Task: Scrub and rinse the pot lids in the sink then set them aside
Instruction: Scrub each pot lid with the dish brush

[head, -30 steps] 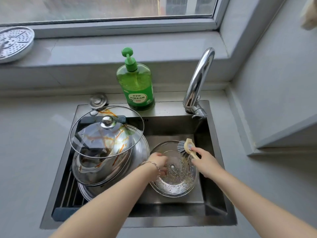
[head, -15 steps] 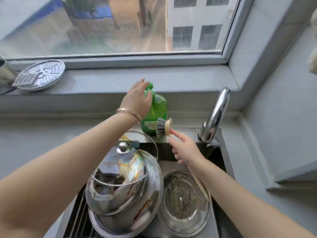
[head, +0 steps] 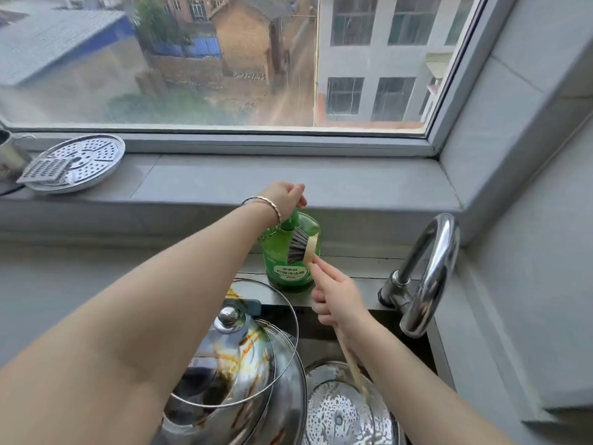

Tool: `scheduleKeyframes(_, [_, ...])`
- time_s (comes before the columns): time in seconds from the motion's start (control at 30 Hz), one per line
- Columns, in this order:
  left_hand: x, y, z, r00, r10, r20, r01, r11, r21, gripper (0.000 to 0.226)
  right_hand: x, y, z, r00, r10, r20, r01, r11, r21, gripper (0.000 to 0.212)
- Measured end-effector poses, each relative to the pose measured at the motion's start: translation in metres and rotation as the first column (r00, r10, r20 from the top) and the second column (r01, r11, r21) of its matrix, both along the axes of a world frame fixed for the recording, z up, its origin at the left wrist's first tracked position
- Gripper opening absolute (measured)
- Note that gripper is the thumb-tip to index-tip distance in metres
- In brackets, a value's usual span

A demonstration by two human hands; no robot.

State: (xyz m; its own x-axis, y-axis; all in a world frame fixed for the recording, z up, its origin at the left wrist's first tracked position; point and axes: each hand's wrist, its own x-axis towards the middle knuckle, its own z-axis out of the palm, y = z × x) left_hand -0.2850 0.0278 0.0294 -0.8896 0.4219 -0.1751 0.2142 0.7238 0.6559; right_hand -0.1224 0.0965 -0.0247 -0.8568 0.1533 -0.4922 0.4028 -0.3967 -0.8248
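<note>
Head view: left hand (head: 285,196) around soap pump (head: 289,221), right hand (head: 337,301) around brush (head: 303,246).

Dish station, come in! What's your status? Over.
Left hand on soap bottle pump, right hand holding brush beside it. Greasy glass lid and soapy lid wait in sink. Nothing blocking.

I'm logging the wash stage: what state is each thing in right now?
left hand: fingers curled over the bottle's pump top
right hand: grips the brush handle
brush: held up, bristles beside the pump neck
soap bottle: upright behind the sink
faucet: no water seen running
glass lid: streaked orange, unwashed
small lid: sudsy, lying in the sink
</note>
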Motion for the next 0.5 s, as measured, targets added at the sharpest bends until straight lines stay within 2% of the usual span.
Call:
scheduleKeyframes(0.13, [0.000, 0.000, -0.004, 0.999, 0.007, -0.031, -0.008, 1.000, -0.011, 0.047, -0.007, 0.000, 0.001, 1.000, 0.010, -0.014, -0.010, 1.000, -0.020, 0.020])
scheduleKeyframes(0.3, [-0.001, 0.001, -0.006, 0.998, 0.010, -0.055, -0.011, 1.000, -0.017, 0.046, -0.008, -0.001, 0.002, 1.000, 0.028, 0.000, -0.028, 1.000, 0.000, 0.022])
scheduleKeyframes(0.5, [0.001, 0.004, -0.017, 0.998, 0.019, -0.067, -0.028, 0.990, -0.139, 0.041, -0.008, -0.004, 0.006, 1.000, 0.019, 0.005, -0.019, 1.000, 0.005, 0.019])
